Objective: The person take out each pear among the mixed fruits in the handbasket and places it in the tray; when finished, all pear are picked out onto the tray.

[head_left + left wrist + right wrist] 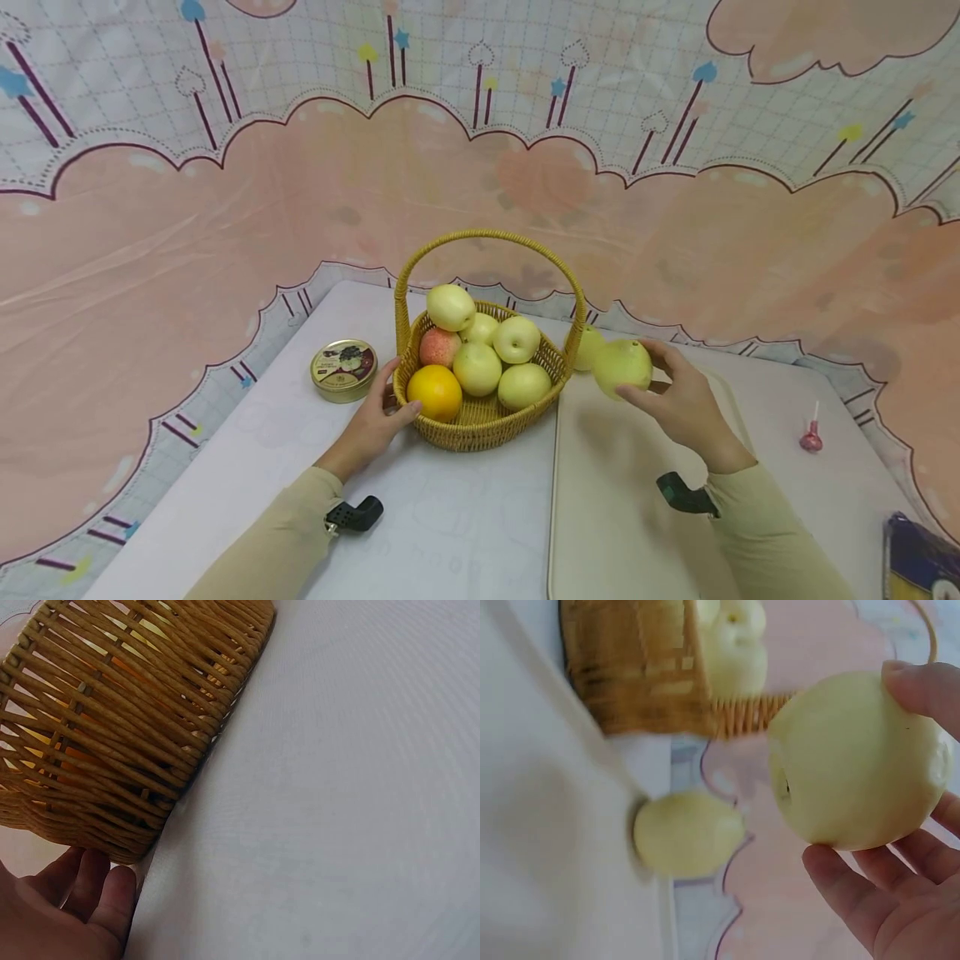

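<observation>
A wicker basket (468,437) with a tall arched handle holds several pale green apples (477,369), an orange (435,393) and a reddish fruit (440,347). My left hand (380,415) grips its left side, thumb over the rim; in the left wrist view the fingers (116,900) touch the lower wicker wall. To the right of the basket, my right hand (686,400) holds another pale green apple (855,761) between thumb and fingers, above a cream tray (622,517). One more pale green fruit (686,832) sits at the tray's far end beside the basket, partly hidden in the head view.
A round, flat tin (343,371) stands left of the basket. On the table's right side lies a red lollipop (811,437), and a dark blue package (921,554) shows at the right front corner. A patterned cloth (450,192) hangs behind the white table.
</observation>
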The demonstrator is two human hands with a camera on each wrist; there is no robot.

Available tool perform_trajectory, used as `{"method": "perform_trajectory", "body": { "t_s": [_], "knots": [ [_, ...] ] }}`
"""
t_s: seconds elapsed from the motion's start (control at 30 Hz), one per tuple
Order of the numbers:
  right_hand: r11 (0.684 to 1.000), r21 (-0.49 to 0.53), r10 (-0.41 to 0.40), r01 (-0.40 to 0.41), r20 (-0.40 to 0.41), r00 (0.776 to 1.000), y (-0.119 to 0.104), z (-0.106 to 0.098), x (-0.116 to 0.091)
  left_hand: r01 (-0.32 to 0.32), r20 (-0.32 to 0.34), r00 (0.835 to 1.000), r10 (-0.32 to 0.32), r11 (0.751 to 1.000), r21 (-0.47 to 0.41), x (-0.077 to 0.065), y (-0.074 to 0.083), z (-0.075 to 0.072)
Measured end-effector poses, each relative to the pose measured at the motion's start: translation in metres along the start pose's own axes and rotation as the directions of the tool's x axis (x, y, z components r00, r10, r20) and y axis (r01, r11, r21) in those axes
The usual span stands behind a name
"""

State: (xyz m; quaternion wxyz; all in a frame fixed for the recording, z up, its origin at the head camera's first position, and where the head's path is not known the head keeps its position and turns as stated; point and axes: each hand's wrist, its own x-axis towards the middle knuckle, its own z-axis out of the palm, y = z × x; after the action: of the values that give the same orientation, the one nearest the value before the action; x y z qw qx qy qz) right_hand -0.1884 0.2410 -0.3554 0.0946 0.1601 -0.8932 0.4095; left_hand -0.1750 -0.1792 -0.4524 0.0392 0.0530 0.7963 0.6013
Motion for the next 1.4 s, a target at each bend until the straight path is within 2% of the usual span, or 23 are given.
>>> {"method": "perform_trajectory", "body": {
  "t_s": [0.37,0.7,0.93,1.23,1.4],
  "knots": [
    [0.995,-0.01,0.094,-0.095,-0.067,0.993,0.041,-0.024,0.005,0.007,-0.01,1.0,-0.007,1.0,0.006,0.002,-0.002,0.0],
    [0.985,-0.02,0.168,-0.173,-0.146,0.975,0.078,-0.036,0.017,0.021,-0.015,1.0,-0.021,1.0,0.011,0.002,-0.001,0.0],
    [0.966,-0.064,0.245,-0.252,-0.104,0.964,0.096,-0.045,0.02,0.03,-0.024,0.999,-0.029,0.999,0.022,0.001,0.0,0.0],
    [0.943,-0.097,0.31,-0.319,-0.099,0.946,0.117,-0.052,0.024,0.033,-0.031,0.999,-0.032,0.999,0.029,0.0,-0.001,0.001],
    [0.93,-0.045,0.358,-0.364,-0.102,0.928,0.123,-0.053,0.026,0.039,-0.029,0.999,-0.039,0.999,0.027,0.0,0.0,0.001]
  ]
}}
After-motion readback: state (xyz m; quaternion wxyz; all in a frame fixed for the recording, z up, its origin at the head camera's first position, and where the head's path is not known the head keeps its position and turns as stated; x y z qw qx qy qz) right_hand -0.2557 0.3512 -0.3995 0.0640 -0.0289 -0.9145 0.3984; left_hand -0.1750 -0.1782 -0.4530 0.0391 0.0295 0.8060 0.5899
